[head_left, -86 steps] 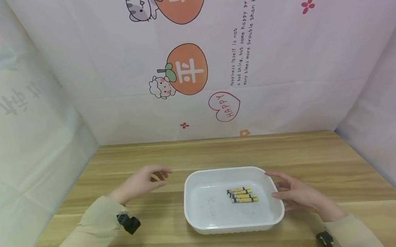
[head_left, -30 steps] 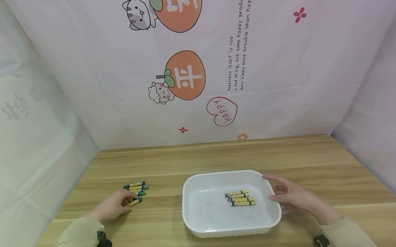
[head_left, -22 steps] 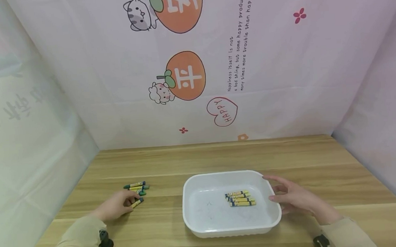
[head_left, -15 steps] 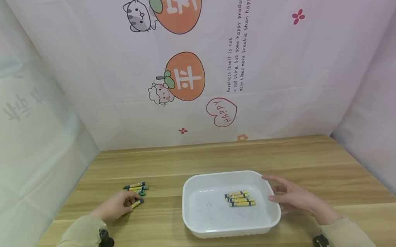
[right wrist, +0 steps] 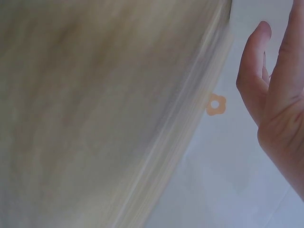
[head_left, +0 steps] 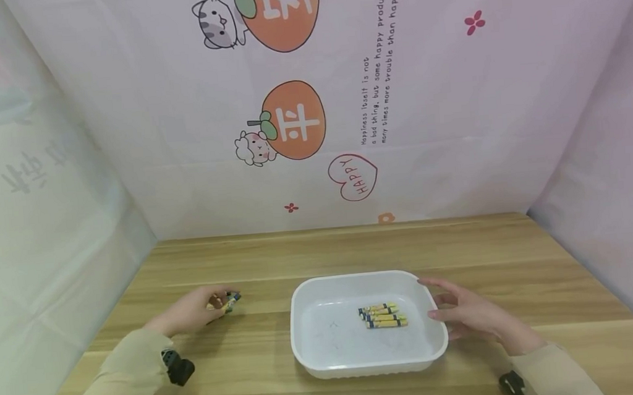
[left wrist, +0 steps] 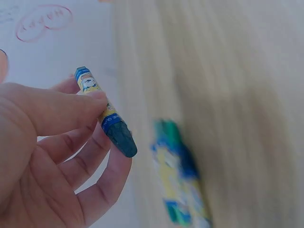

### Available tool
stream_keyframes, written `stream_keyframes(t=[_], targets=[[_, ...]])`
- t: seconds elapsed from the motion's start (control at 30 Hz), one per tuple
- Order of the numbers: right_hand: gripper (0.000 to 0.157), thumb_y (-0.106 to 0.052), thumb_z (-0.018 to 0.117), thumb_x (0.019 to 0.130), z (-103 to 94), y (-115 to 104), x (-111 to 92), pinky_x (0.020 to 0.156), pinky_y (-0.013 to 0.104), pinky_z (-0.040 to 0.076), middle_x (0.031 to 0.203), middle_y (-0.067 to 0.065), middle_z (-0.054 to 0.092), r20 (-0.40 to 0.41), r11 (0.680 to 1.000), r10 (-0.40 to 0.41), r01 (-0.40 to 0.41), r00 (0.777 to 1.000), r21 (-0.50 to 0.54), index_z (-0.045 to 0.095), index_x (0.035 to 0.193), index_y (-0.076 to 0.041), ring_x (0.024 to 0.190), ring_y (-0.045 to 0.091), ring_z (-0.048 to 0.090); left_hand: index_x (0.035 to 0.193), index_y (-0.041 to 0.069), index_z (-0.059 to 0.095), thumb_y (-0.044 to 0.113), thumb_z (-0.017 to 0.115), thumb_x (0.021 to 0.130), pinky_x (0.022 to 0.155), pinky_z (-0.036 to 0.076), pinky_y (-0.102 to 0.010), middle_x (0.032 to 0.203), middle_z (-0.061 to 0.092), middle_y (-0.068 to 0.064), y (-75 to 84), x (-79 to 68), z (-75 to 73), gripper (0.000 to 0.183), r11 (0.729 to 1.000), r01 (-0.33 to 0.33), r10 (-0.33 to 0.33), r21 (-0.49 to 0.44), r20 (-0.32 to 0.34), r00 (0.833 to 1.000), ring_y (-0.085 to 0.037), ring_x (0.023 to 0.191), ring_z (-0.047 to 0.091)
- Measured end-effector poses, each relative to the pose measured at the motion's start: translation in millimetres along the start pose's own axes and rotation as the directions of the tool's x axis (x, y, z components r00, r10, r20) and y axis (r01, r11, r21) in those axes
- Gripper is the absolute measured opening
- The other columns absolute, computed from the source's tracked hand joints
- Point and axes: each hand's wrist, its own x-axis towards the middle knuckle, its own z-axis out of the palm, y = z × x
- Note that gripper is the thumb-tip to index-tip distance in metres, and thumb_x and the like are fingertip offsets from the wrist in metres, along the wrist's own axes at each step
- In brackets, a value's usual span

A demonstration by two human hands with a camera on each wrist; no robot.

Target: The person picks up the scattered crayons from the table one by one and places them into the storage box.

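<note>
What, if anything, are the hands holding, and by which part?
The left hand pinches a dark-tipped crayon by the middle of its wrapper. The right hand touches the white tray at its right end; whether it grips cannot be told.

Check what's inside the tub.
Yellow crayons lie bunched on the floor of the tub, toward the right hand. The floor directly beneath them is covered and can't be seen.

The left hand (head_left: pixel 190 310) is rising from the table (head_left: pixel 261 350), lifting a dark green crayon (left wrist: pixel 112 119) above some loose crayons (left wrist: pixel 173 173).
</note>
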Motion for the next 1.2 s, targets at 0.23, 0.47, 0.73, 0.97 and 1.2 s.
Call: stream_keyframes(t=[0.23, 0.47, 0.73, 0.97, 1.2], targets=[[0.081, -0.01, 0.065, 0.087, -0.1, 0.7, 1.3, 0.077, 0.05, 0.055, 0.129, 0.04, 0.032, -0.004, 1.0, 0.007, -0.007, 1.0, 0.013, 0.01, 0.147, -0.001, 0.093, 0.027, 0.064, 0.13, 0.015, 0.055, 0.004, 0.059, 0.09, 0.071, 0.051, -0.028, 0.106, 0.063, -0.007, 49.2, 25.5, -5.0, 0.042, 0.999, -0.015, 0.017, -0.049, 0.041, 0.999, -0.017, 0.094, 0.06], [0.081, -0.011, 0.065, 0.087, -0.6, 1.1, 1.7, 0.076, 0.05, 0.055, 0.129, 0.041, 0.031, -0.006, 1.0, 0.006, -0.006, 1.0, -0.001, 0.012, 0.147, -0.002, 0.092, 0.027, 0.064, 0.13, 0.019, 0.057, 0.004, 0.059, 0.091, 0.077, 0.052, -0.026, 0.109, 0.063, -0.003, 111.0, 61.4, 5.7, 0.042, 0.992, -0.097, 0.104, -0.075, 0.098, 0.99, -0.016, 0.098, 0.06], [0.081, -0.011, 0.066, 0.087, -1.0, 1.4, 1.4, 0.076, 0.05, 0.055, 0.127, 0.039, 0.035, -0.009, 1.0, 0.002, -0.002, 1.0, -0.011, 0.012, 0.146, -0.001, 0.092, 0.027, 0.064, 0.131, 0.021, 0.057, 0.007, 0.059, 0.092, 0.086, 0.051, -0.028, 0.115, 0.063, 0.002, 159.4, 105.8, 37.3, 0.042, 0.984, -0.178, 0.178, -0.018, 0.218, 0.96, -0.009, 0.1, 0.059], [0.081, -0.011, 0.066, 0.087, -0.1, 1.1, 1.0, 0.075, 0.049, 0.056, 0.129, 0.042, 0.032, -0.026, 1.0, 0.014, -0.014, 1.0, -0.017, 0.012, 0.147, -0.001, 0.092, 0.027, 0.065, 0.127, 0.019, 0.059, 0.007, 0.062, 0.09, 0.076, 0.048, -0.015, 0.101, 0.064, 0.005, 184.0, 133.0, 73.5, 0.04, 0.97, -0.243, 0.227, 0.008, 0.33, 0.916, -0.002, 0.091, 0.059], [0.08, -0.01, 0.065, 0.087, 0.3, 1.3, 0.7, 0.075, 0.049, 0.056, 0.13, 0.044, 0.03, -0.019, 1.0, 0.005, -0.005, 1.0, -0.018, 0.012, 0.147, -0.001, 0.092, 0.027, 0.065, 0.125, 0.019, 0.06, 0.008, 0.068, 0.086, 0.07, 0.047, -0.012, 0.097, 0.065, 0.005, 195.3, 145.4, 98.7, 0.041, 0.958, -0.286, 0.253, 0.027, 0.393, 0.884, 0.0, 0.083, 0.057]])
